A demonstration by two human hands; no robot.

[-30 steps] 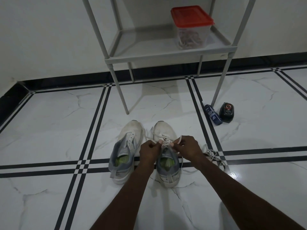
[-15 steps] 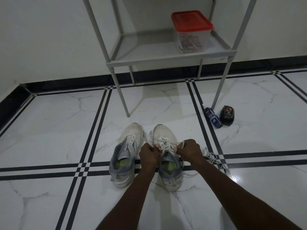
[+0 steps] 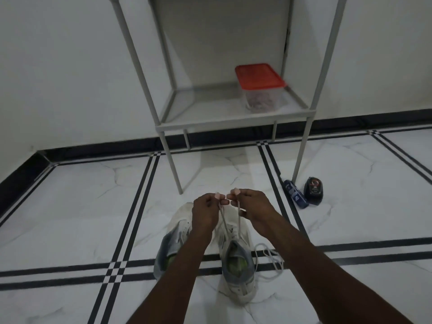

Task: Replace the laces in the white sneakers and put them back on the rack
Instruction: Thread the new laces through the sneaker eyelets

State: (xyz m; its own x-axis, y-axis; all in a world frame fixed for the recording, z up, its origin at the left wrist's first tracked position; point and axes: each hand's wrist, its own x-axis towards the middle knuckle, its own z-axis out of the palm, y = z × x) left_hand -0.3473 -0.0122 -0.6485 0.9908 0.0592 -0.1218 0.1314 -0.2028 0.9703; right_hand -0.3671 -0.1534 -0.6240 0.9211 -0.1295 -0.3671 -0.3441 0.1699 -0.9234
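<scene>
- Two bare forearms are reaching in from the near edge over the white marble-look floor [image 3: 70,218] with its black double stripes.
- A white and grey mesh sneaker with a green insole, the right one of the pair [image 3: 237,265], is sitting on the floor with its heel nearest the camera and its toe pointing toward the rack.
- Just right of this right sneaker, a loose white lace [image 3: 268,256] is lying coiled on the floor, touching or nearly touching the shoe's side.
- Just left of the right sneaker, the matching left sneaker [image 3: 173,239] is standing parallel to it, partly covered by the left forearm.
- The left hand [image 3: 205,212] is hovering above the right sneaker's toe end, pinching one end of the white lace threaded in that shoe [image 3: 223,219] between thumb and fingers.
- The right hand [image 3: 253,210] is beside it, pinching the other end in the same closed grip; both strands are running taut down to the eyelets.
- Beyond and right of the right sneaker, a small dark blue bottle [image 3: 295,194] is lying beside a black oval device [image 3: 314,190].
- Farther beyond the right sneaker, the grey metal-frame shoe rack [image 3: 233,120] is standing against the wall.
- On its lowest shelf, a clear plastic box with a red lid [image 3: 259,87] is sitting toward the right.
</scene>
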